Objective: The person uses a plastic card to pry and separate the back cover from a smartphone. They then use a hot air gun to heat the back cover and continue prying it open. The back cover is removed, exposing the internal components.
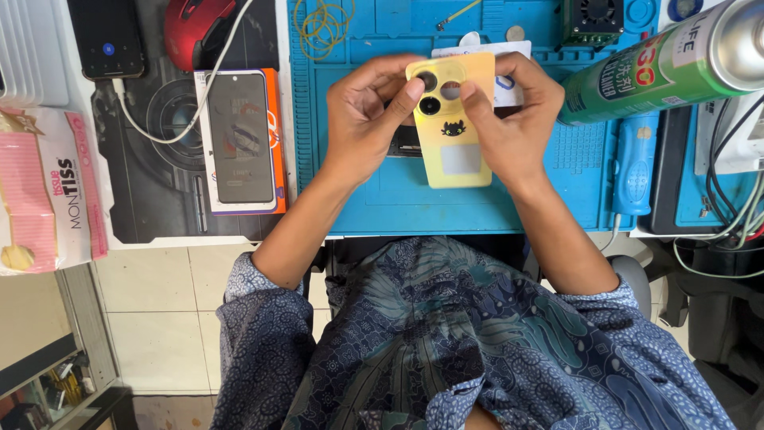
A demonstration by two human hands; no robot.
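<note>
Both hands, left hand (368, 119) and right hand (509, 119), grip one yellow phone back (455, 151) over the blue mat's (382, 199) open near edge

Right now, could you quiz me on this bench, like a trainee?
1. True or false: both hands grip the yellow phone.
2. Which thumb covers the camera area: A) left hand, B) right hand, C) both?
3. What lies under the phone?

Key:
1. True.
2. C: both thumbs press near the lenses.
3. The blue mat; a red mouse and a green can lie off to the sides.
</note>
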